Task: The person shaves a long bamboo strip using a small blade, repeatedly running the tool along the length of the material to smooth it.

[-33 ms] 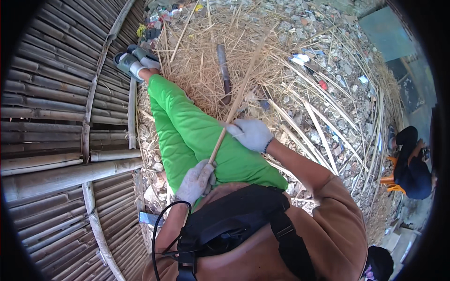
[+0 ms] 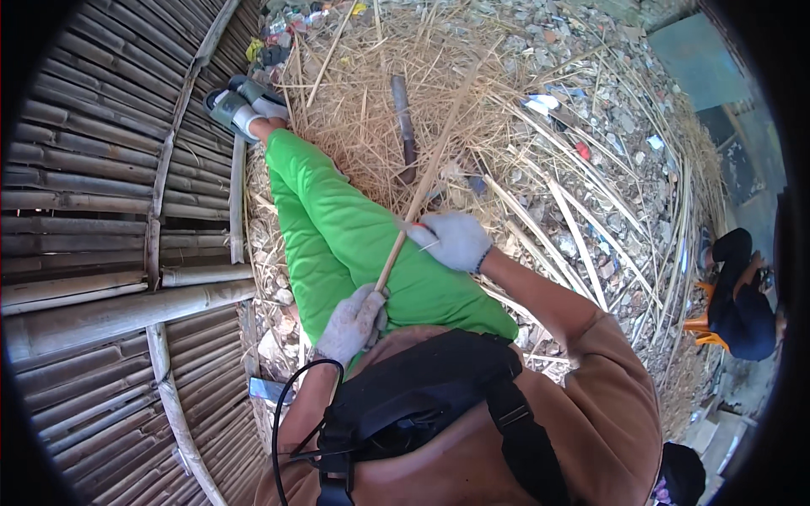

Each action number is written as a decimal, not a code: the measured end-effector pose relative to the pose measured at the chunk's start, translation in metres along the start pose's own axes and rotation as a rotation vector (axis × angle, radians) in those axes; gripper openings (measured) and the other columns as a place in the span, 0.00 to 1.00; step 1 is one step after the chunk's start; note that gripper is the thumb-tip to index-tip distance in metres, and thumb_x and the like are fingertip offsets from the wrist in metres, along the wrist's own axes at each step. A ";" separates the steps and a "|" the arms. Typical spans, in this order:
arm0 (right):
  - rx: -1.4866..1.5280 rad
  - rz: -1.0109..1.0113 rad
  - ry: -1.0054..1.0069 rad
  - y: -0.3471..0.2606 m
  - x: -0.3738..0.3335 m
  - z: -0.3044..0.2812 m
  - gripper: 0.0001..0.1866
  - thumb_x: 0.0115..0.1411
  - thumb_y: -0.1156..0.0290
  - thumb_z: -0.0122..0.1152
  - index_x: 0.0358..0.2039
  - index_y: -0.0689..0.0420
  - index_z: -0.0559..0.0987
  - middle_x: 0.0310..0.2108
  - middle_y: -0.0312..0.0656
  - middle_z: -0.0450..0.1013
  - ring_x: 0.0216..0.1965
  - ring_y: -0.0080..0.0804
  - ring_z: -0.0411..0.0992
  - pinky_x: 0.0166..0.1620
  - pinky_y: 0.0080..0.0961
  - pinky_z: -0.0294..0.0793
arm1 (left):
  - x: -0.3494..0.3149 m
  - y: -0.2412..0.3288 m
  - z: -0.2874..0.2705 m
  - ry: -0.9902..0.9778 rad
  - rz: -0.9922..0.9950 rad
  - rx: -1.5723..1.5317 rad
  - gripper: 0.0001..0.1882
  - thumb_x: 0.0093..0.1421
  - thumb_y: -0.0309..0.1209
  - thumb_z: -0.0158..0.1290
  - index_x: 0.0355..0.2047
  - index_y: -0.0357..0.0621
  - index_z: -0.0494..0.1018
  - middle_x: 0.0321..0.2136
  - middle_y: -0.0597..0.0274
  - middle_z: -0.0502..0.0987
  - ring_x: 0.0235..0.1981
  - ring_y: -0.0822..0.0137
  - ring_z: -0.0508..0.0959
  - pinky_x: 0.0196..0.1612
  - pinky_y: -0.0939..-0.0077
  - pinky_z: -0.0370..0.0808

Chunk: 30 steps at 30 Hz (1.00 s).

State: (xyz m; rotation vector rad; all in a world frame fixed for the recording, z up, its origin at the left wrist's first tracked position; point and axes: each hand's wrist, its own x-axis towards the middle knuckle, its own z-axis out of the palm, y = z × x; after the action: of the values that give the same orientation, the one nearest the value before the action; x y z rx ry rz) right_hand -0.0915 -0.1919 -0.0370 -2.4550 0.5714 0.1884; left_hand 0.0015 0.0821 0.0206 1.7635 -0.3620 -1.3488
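A long, thin bamboo strip (image 2: pixel 391 260) slants across my green-trousered thighs (image 2: pixel 337 215) and extends away over the straw. My gloved left hand (image 2: pixel 353 324) is closed around its near end, close to my waist. Farther along the strip, my gloved right hand (image 2: pixel 456 240) is closed against its right side. In that hand is what looks like a small knife (image 2: pixel 419 226), with a reddish spot and a pale blade edge at the strip. The fingers hide most of it.
A bamboo slat wall (image 2: pixel 76 228) stands at left. Dry straw and shavings (image 2: pixel 354 93) cover the ground, with a dark stick (image 2: pixel 403 126) on top. Cut strips (image 2: pixel 574 232) lie at right among rubble. A seated person (image 2: pixel 742 295) is at far right; a phone-like object (image 2: pixel 268 390) lies by my left forearm.
My right hand has turned slightly, so a reddish spot now shows at its fingers beside the strip. The left hand keeps its hold in nearly the same place.
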 end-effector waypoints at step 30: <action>0.013 0.190 0.106 0.040 0.041 -0.009 0.31 0.77 0.46 0.29 0.39 0.48 0.82 0.33 0.56 0.82 0.37 0.61 0.82 0.44 0.60 0.81 | 0.007 -0.029 0.016 0.217 0.262 0.462 0.19 0.79 0.41 0.45 0.52 0.36 0.76 0.20 0.47 0.76 0.23 0.47 0.79 0.30 0.54 0.74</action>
State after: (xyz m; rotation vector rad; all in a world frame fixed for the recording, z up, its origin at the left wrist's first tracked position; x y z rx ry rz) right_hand -0.0718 -0.2409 -0.0613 -2.4076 0.8504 0.1304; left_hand -0.0184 0.0872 -0.0066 2.1253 -0.8019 -0.9223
